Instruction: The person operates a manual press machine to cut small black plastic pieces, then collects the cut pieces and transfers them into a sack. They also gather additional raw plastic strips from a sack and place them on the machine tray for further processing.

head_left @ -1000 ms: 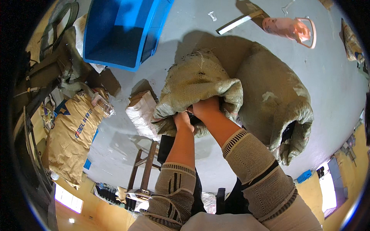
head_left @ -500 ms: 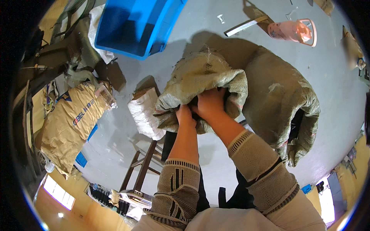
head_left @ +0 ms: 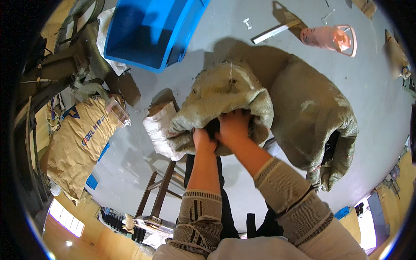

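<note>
Standing in front of me is a bulging woven sack (head_left: 221, 89), olive-tan, with a rolled, crumpled rim and a dark mouth facing me. My left hand (head_left: 203, 139) reaches into the near left part of that mouth, its fingers hidden by the sack. Beside it my right hand (head_left: 234, 128) goes deeper under the upper rim, fingers also mostly out of sight. What either hand touches inside cannot be made out. Touching this sack on the right is a second full woven sack (head_left: 310, 110), its rolled mouth dark inside.
A blue plastic bin (head_left: 173, 41) stands far left. A white bag (head_left: 161, 132) adjoins the sack's left side. Nearer are a dark wooden stool (head_left: 162, 188) and a brown paper sack (head_left: 76, 145). A pink tumbler (head_left: 320, 36) and a pale strip (head_left: 275, 32) are at the far right.
Both hands have moved a little toward me and to the left, and the sack's upper rim has come down with them. The view has shifted slightly.
</note>
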The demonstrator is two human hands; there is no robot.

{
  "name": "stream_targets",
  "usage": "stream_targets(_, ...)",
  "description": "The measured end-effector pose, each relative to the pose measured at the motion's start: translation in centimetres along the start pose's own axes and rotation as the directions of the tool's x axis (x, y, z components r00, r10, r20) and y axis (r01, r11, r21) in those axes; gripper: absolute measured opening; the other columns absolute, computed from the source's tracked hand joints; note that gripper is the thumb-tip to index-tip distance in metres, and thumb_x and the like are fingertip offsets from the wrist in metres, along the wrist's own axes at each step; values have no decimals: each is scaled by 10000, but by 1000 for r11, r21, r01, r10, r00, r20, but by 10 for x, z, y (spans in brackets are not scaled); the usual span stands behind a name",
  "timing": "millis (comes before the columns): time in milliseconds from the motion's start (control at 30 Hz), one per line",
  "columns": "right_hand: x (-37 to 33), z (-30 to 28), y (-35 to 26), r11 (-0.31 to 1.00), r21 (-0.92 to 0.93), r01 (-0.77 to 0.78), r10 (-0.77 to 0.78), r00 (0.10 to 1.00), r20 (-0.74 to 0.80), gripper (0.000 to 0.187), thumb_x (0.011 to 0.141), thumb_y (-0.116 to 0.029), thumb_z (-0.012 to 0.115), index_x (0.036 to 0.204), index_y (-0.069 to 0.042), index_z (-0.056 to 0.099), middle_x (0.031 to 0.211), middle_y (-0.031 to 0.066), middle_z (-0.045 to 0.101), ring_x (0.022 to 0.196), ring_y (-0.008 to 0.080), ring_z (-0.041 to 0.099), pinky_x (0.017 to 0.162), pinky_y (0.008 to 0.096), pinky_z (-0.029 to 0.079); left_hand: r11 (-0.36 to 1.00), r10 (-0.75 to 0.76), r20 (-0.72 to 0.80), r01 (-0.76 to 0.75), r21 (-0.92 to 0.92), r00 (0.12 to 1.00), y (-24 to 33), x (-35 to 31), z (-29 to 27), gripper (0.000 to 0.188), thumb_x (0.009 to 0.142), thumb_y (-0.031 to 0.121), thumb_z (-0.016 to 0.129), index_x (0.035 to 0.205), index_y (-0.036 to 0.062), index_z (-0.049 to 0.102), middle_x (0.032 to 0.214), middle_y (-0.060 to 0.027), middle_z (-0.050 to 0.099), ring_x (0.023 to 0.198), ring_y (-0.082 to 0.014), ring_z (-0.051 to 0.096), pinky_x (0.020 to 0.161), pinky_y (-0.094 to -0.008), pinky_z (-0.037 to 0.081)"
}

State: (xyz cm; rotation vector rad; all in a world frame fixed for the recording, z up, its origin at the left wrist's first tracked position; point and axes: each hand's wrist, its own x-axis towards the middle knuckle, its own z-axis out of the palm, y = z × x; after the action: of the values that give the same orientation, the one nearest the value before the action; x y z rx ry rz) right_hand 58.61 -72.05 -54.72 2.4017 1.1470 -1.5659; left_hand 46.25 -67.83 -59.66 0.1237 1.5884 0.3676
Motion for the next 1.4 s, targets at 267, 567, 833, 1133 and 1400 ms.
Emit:
stream_targets(267,2,1,3,1000,-13,4,-4,1000,-21,768,608,-383,794,1283,-190,482,1370,101,386,1256,381,324,916,621,357,996,-7,-12,8,92,1000,7,11,-2,386,918,327,533,1188,51,547,1153,-89,598,1044,-259,576,855,-387,484)
stream_targets(567,-24,-14,27,961,262,83,-35,983,-180,813,583,-199,804,1312,-155,446,1285,174,433,1117,359,507,909,466,446,955,113,127,-143,258,985,-3,-38,34,614,889,247,607,1392,42,322,1355,-100,440,1221,-227,443,992,-340,368)
stream_targets(833,-12,-5,11,971,237,33,12,982,-187,763,633,-223,775,1316,-164,441,1319,153,420,1173,386,450,982,484,390,941,107,80,-127,312,991,9,-39,34,644,856,276,661,1363,16,361,1281,-106,502,1183,-230,474,973,-339,394)
stream_targets(1133,-30,-3,45,666,743,60,73,987,-145,820,578,-207,811,1301,-79,445,1277,205,481,1177,385,477,978,425,404,819,100,269,-233,524,958,-2,-43,47,683,843,358,679,1320,-53,416,1311,-127,486,1185,-225,460,997,-294,340)
stream_targets(1400,-38,0,44,448,872,195,97,960,-264,759,591,-140,760,1281,-47,459,1217,161,543,1146,312,519,974,362,415,887,84,272,-196,419,959,1,-60,52,572,866,289,646,1290,-36,443,1278,-105,494,1161,-202,468,987,-311,353)
